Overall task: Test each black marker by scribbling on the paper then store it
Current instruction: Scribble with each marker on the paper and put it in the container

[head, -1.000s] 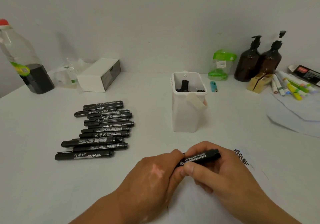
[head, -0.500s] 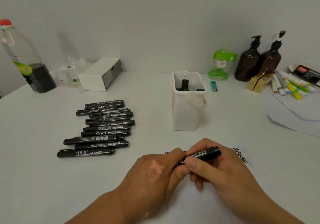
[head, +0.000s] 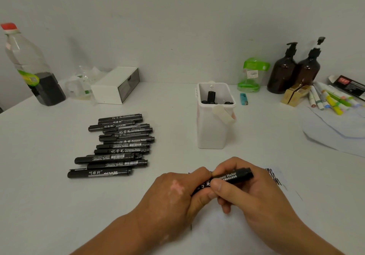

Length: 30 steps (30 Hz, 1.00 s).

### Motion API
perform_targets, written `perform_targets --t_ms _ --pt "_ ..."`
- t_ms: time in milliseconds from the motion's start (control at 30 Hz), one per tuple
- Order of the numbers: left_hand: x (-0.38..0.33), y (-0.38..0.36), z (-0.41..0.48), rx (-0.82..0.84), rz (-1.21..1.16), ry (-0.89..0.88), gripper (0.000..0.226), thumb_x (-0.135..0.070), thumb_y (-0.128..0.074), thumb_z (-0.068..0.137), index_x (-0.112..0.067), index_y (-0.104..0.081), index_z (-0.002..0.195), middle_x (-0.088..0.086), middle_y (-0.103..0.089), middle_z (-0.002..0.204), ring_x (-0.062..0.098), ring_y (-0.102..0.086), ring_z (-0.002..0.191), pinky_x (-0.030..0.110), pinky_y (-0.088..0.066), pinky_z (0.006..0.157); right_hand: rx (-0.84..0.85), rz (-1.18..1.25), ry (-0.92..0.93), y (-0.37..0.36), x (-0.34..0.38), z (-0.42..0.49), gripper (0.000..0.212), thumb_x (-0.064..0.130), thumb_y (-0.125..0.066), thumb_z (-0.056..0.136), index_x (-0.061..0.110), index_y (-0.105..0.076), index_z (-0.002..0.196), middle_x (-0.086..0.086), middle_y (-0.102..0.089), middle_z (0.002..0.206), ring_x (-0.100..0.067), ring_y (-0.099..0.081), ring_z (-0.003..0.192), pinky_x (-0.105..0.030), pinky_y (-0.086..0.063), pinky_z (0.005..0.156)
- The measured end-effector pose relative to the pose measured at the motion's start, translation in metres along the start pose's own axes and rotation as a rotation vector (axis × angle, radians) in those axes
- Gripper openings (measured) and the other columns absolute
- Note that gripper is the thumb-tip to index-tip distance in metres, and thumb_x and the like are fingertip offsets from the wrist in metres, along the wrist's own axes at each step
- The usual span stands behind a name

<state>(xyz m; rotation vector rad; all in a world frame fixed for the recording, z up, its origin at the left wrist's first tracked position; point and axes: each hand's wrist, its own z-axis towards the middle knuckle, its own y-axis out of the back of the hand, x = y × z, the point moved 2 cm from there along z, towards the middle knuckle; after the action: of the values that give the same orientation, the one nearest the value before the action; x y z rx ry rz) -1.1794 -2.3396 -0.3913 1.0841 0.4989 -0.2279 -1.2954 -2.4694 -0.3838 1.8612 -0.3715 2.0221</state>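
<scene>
The marker (head: pixel 235 175) in my grip is black with white lettering. The pile of markers (head: pixel 118 146) to my left is the same black, printed in white, and some carry white barcode strips. My paper (head: pixel 237 231) is white, crossed by black zigzag scribbles (head: pixel 273 176). The tub (head: pixel 211 134) is white, with black marker ends (head: pixel 211 96) inside. The table (head: pixel 49 205) is white too.

Farther off are a clear bottle (head: pixel 25 61) with a red cap, green label and dark liquid, two brown pump bottles (head: pixel 282 73) with black pumps, a blue lighter (head: pixel 244 99), a green-and-clear container (head: pixel 251 75), gold boxes (head: pixel 294 94), pastel highlighters (head: pixel 331 100), and a black box (head: pixel 349 83) with a red label.
</scene>
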Motion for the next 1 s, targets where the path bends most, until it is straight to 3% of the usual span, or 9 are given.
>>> perform_targets --t_ms 133,267,333,467,633,767,1000 --pt "-0.003 -0.002 0.002 -0.019 -0.047 -0.012 0.022 -0.052 -0.045 0.101 -0.032 -0.055 0.102 -0.03 -0.053 0.079 -0.008 -0.048 0.066 0.009 -0.032 0.059 -0.063 -0.065 0.016 0.0 -0.002 0.001 0.03 0.045 -0.079 0.062 0.021 -0.069 0.078 -0.001 -0.061 0.057 -0.015 -0.054 0.052 -0.022 -0.046 0.052" --pt "0.015 0.002 -0.001 0.029 0.026 0.101 0.05 -0.075 -0.057 0.08 -0.039 -0.05 0.114 -0.023 -0.053 0.101 -0.012 -0.047 0.081 0.005 -0.035 0.07 -0.23 0.054 0.022 0.015 -0.003 0.007 0.027 0.036 -0.075 0.06 0.015 -0.062 0.068 -0.008 -0.05 0.05 -0.019 -0.041 0.047 -0.025 -0.034 0.043" --pt "0.024 0.006 -0.003 0.081 0.068 0.118 0.061 -0.079 -0.062 0.072 -0.04 -0.052 0.118 -0.026 -0.047 0.111 -0.014 -0.046 0.092 0.003 -0.034 0.079 -0.254 0.133 -0.011 0.026 -0.003 0.007 0.013 0.026 -0.07 0.067 0.014 -0.069 0.071 -0.013 -0.055 0.054 -0.022 -0.045 0.049 -0.027 -0.034 0.041" --pt "0.031 0.006 -0.004 0.173 0.115 0.134 0.081 -0.087 -0.062 0.062 -0.043 -0.052 0.129 -0.032 -0.04 0.123 -0.008 -0.043 0.114 0.015 -0.038 0.099 -0.154 0.115 -0.089 0.031 -0.007 0.006 0.027 0.023 -0.062 0.071 0.01 -0.08 0.088 -0.024 -0.071 0.072 -0.029 -0.065 0.059 -0.031 -0.048 0.046" --pt "0.029 0.0 -0.004 0.209 0.183 0.11 0.086 -0.088 -0.058 0.063 -0.043 -0.049 0.136 -0.029 -0.04 0.126 -0.002 -0.04 0.112 0.022 -0.037 0.101 -0.132 -0.205 -0.131 0.015 -0.01 0.006 0.031 0.039 -0.071 0.058 0.02 -0.075 0.083 -0.014 -0.069 0.062 -0.021 -0.063 0.05 -0.027 -0.05 0.05" --pt "0.03 0.001 -0.005 0.207 0.188 0.118 0.086 -0.088 -0.058 0.064 -0.043 -0.049 0.136 -0.029 -0.04 0.126 -0.002 -0.039 0.113 0.021 -0.036 0.101 -0.132 -0.305 -0.145 0.009 -0.014 0.005 0.005 0.021 -0.075 0.075 0.024 -0.073 0.079 -0.011 -0.068 0.058 -0.015 -0.057 0.043 -0.019 -0.045 0.044" --pt "0.029 0.001 -0.005 0.217 0.196 0.132 0.085 -0.086 -0.06 0.064 -0.044 -0.047 0.137 -0.029 -0.038 0.127 -0.003 -0.037 0.115 0.018 -0.033 0.101 -0.132 -0.361 -0.132 0.007 -0.015 0.005 0.012 0.017 -0.076 0.081 0.028 -0.074 0.079 -0.008 -0.069 0.058 -0.012 -0.058 0.044 -0.016 -0.047 0.045"
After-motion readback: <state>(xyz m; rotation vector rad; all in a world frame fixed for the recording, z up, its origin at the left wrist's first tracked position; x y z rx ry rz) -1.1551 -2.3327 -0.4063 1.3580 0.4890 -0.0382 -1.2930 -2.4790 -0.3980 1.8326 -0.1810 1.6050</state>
